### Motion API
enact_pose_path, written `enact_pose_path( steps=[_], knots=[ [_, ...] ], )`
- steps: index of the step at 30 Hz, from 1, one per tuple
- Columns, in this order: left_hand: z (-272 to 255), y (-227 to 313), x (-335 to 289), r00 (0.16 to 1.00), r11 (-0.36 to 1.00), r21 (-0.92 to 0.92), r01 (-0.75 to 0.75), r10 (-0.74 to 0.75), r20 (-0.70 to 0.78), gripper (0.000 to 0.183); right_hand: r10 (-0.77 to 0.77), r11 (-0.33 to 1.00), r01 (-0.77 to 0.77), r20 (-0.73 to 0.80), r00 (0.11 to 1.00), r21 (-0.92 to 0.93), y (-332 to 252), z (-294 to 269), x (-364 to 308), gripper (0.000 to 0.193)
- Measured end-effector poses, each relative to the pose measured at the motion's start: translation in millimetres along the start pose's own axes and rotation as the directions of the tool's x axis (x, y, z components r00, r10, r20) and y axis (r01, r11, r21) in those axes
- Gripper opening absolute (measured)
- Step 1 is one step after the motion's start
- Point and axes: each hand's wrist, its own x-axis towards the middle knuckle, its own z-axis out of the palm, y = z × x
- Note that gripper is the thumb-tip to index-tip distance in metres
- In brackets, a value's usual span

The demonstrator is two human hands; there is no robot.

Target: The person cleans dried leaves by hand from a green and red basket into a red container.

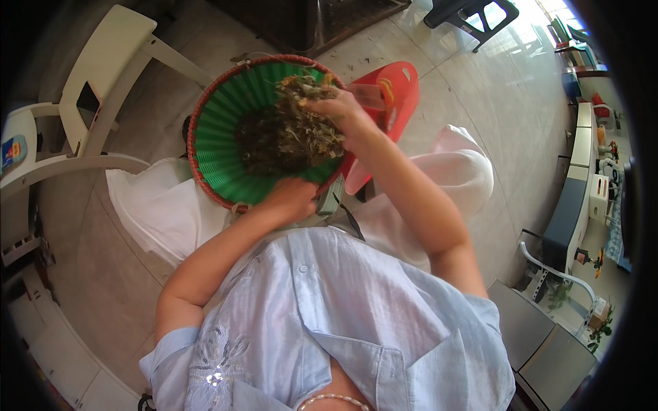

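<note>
A round basket [212, 147] with a green woven inside and a reddish-brown rim stands between my knees. Dark dried leaves [257, 144] lie heaped at its bottom. My right hand [346, 118] is closed on a large clump of dried leafy herbs [305, 123], lifted above the heap at the basket's right side. Over the near rim, my left hand [291, 198] is curled with its knuckles up. Its fingertips are hidden, so what it grips does not show.
A red plastic stool [404, 89] with a clear item on it stands right of the basket. White chairs [103, 68] are at the left, a dark low table [343, 24] beyond the basket, and a dark stool [473, 14] farther off. Cabinets [569, 205] line the right.
</note>
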Motion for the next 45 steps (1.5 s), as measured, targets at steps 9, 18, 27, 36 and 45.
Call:
enact_pose_path(
  steps=[9,18,27,36,45],
  knots=[
    [-11,31,30,0.802,0.912,-0.364,-0.189,-0.071,-0.593,0.057,-0.006,0.99,-0.005,0.077,0.997,0.141,-19,17,-8,0.033],
    [-31,58,71,0.944,0.859,-0.454,-0.238,0.094,-0.318,0.061,-0.045,0.994,0.047,0.03,0.999,-0.098,-48,20,-19,0.031],
    [3,22,127,0.366,0.825,0.45,-0.343,0.559,-0.744,0.03,-0.084,0.996,0.081,0.11,0.99,0.033,-50,17,-14,0.035],
    [-4,1,150,0.291,0.767,-0.155,-0.622,0.043,-0.956,0.041,-0.164,0.921,0.019,0.343,0.925,0.388,-68,-23,-33,0.035],
    [-45,29,106,0.48,0.5,-0.555,-0.665,-0.283,-0.83,0.013,-0.102,0.95,0.134,-0.127,0.987,0.281,-52,-82,-44,0.029]
  ],
)
